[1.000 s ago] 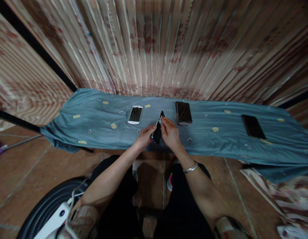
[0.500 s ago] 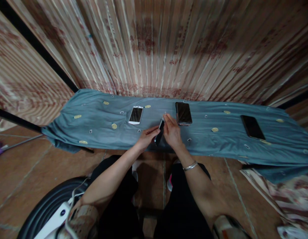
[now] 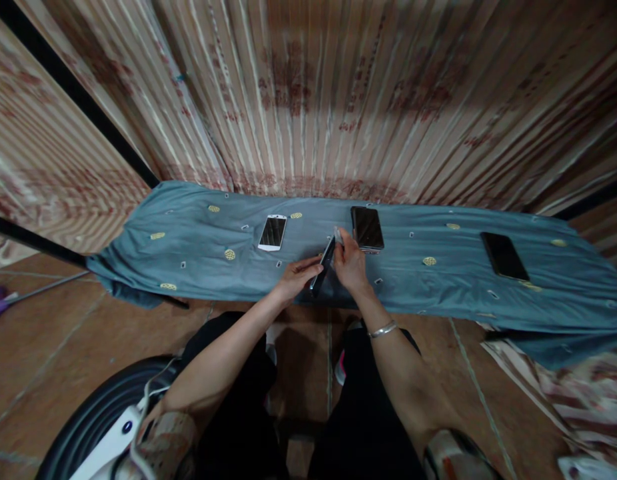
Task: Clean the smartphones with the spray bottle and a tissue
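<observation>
Head view, left to right. Well to the left of my grip a white phone [image 3: 272,232] lies flat on the blue cloth [image 3: 188,240]. My left hand [image 3: 294,281] closes narrowly on the lower end of a dark phone [image 3: 323,268], held tilted on edge just above the cloth's near border. My right hand [image 3: 349,265] pinches its upper end; a small pale tab [image 3: 337,234] shows at the fingertips, too small to identify. I judge the phone light, stiff, smooth-faced and breakable, best taken by its edges. Just right of my grip lies a black phone [image 3: 367,229]; well apart, another black handset [image 3: 504,255].
</observation>
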Tool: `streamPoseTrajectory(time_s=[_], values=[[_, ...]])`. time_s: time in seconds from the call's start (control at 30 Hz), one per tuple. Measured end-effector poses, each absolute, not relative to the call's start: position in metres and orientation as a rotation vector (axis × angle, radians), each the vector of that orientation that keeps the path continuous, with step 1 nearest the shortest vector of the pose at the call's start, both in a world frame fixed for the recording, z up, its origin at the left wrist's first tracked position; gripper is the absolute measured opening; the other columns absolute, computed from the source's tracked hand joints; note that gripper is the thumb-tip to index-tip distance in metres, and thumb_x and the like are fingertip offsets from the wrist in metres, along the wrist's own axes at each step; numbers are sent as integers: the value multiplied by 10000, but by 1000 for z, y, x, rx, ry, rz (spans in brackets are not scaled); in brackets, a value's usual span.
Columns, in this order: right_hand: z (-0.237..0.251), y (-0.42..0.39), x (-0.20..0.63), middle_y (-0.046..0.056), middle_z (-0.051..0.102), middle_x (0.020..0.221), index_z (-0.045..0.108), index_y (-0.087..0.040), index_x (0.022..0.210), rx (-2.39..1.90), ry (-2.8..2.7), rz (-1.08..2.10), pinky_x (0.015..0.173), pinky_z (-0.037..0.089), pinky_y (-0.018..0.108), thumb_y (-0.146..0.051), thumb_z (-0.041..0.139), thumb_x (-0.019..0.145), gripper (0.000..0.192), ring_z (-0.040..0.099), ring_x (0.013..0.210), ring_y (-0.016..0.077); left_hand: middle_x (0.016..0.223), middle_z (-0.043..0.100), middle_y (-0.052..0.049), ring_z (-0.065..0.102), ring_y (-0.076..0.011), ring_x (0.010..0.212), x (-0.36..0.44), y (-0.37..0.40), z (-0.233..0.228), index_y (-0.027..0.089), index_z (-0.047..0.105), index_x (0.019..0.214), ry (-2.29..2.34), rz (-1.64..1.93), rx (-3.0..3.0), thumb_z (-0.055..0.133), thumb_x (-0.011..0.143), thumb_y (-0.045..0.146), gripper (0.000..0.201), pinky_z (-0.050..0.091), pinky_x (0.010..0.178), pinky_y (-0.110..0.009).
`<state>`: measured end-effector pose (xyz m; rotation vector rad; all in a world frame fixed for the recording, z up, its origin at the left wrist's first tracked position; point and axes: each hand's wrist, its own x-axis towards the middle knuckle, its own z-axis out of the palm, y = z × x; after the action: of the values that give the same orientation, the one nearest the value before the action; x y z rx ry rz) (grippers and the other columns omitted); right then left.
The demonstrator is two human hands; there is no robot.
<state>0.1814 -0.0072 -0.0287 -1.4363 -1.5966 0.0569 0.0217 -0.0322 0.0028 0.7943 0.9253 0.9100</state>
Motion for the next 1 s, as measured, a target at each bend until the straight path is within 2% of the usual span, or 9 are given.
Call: streamPoseTrajectory(time_s=[0.2,0.57,0.73,1.0], values=[[-35,-3,185,132,703,1209,595,-168,1275,-1504,-1535,153,1011,510,438,-274,387,942,407,657,1138,253,809,768,-52,666,-161,696,20,-31,1,175,793,967,915,913,823,896,535,333,471,499,697,-274],[-42,10,184,91,750,1075,659,-181,1151,-1499,-1442,406,946,513,429,-238,455,855,364,675,1017,262,808,761,-50,694,-190,707,19,-29,6,165,775,979,852,953,742,863,587,291,421,527,691,-302],[-42,9,176,72,755,932,686,-177,1078,-1513,-1475,433,832,539,380,-220,445,853,333,682,891,248,765,747,-29,677,-157,678,20,-26,9,157,770,942,850,1013,653,853,605,219,353,521,704,-284],[-38,-3,163,70,766,987,678,-217,1144,-1505,-1570,422,844,547,391,-206,451,864,361,705,913,254,729,727,-13,621,-111,641,17,-23,13,143,767,947,906,1060,590,851,609,190,351,470,635,-235]])
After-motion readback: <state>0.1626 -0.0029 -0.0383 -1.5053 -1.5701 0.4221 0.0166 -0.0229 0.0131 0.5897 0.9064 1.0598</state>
